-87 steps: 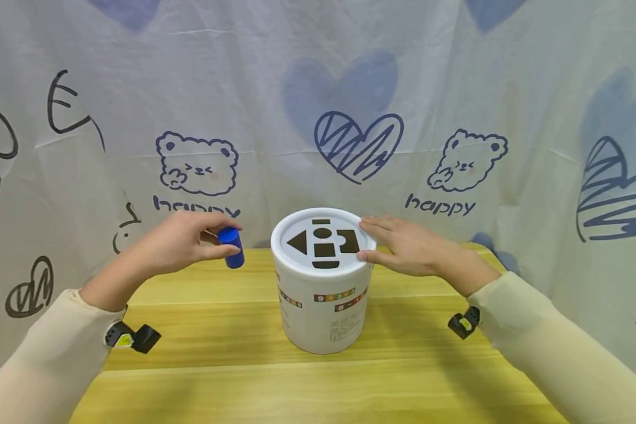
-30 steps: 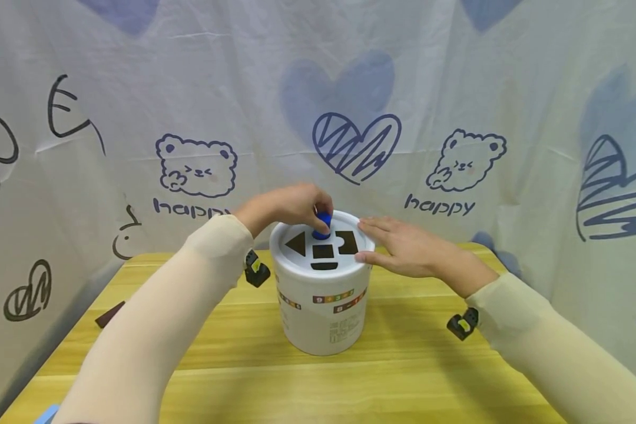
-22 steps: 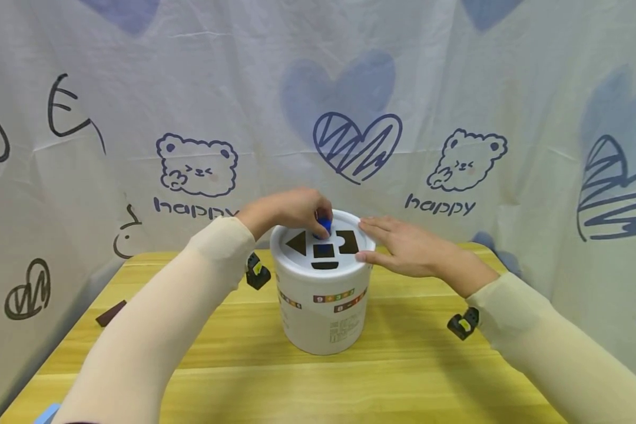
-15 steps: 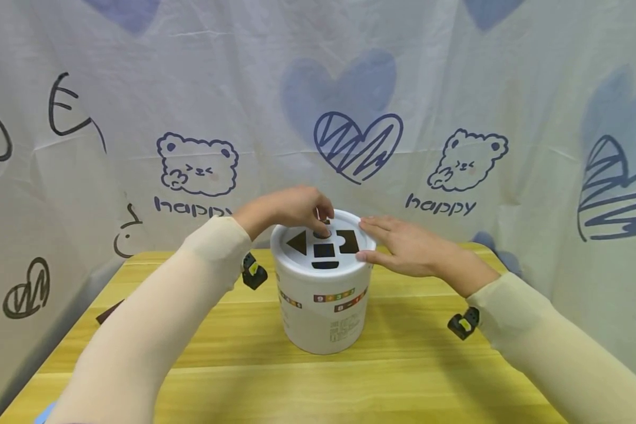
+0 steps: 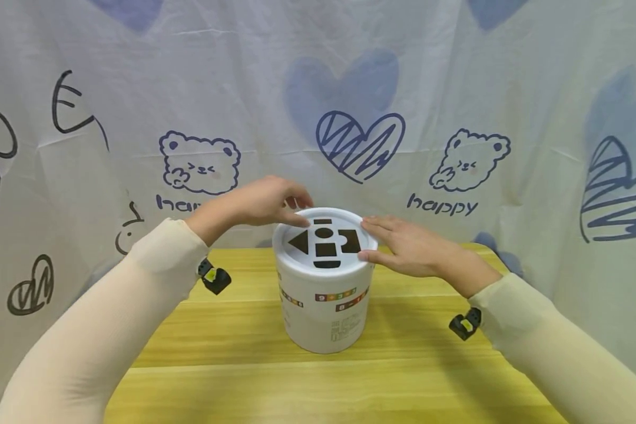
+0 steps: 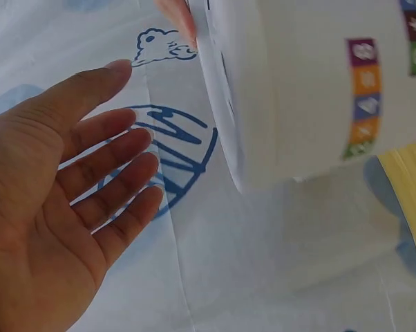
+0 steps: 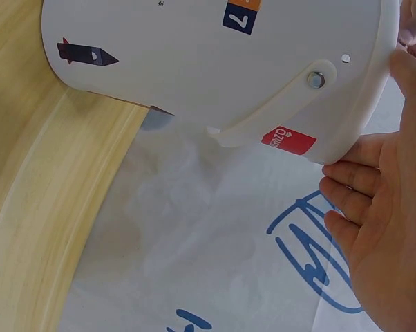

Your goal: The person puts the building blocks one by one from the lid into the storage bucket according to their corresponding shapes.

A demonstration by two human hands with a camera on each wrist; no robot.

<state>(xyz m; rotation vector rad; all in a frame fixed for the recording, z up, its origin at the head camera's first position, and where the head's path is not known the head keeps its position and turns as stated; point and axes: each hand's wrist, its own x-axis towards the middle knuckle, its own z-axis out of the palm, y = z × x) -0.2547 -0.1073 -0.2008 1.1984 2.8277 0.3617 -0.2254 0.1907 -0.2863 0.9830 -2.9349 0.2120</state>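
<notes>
A white bucket point(image 5: 323, 312) printed with coloured number strips stands upright on the wooden table. Its lid point(image 5: 291, 259) has several cut-out holes: a triangle, a circle, a square and other shapes. My left hand point(image 5: 267, 200) hovers at the lid's far left edge, fingers loosely spread; the left wrist view shows the palm point(image 6: 49, 228) holding nothing, apart from the bucket. My right hand point(image 5: 413, 247) rests with extended fingers on the lid's right rim. In the right wrist view its fingertips touch the edge of the bucket point(image 7: 194, 62). The blue cylinder is out of sight.
The yellow wood-grain table point(image 5: 233, 365) runs under both forearms. Behind it hangs a pale curtain point(image 5: 275, 88) with hearts and bears. A white handle point(image 7: 277, 104) is bolted to the bucket's side.
My left hand carried the blue cylinder to the round hole, where it went down out of sight. The hand has since drawn back left off the lid. My right hand stayed on the rim.
</notes>
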